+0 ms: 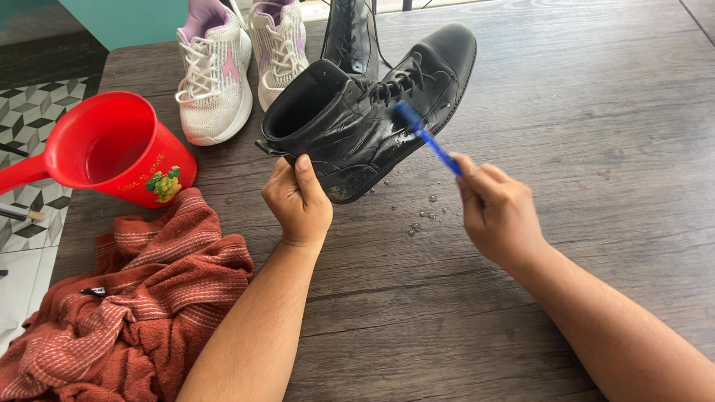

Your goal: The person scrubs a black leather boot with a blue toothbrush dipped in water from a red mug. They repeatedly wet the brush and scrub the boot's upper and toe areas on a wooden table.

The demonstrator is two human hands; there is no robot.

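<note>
A black lace-up boot (357, 112) lies tilted on the dark wooden table (596, 112), its side wet and shiny. My left hand (298, 201) grips the boot at its heel, thumb on the back. A blue toothbrush (424, 138) is in my right hand (495, 212), and its bristle head presses against the boot's side just below the laces. Small water drops (424, 216) dot the table between my hands.
A red plastic water scoop (112, 149) stands at the left. A rust-red striped towel (126, 313) lies crumpled at the lower left. A pair of white sneakers (223, 67) and a second black boot (350, 33) sit at the far edge. Tiled floor shows at left.
</note>
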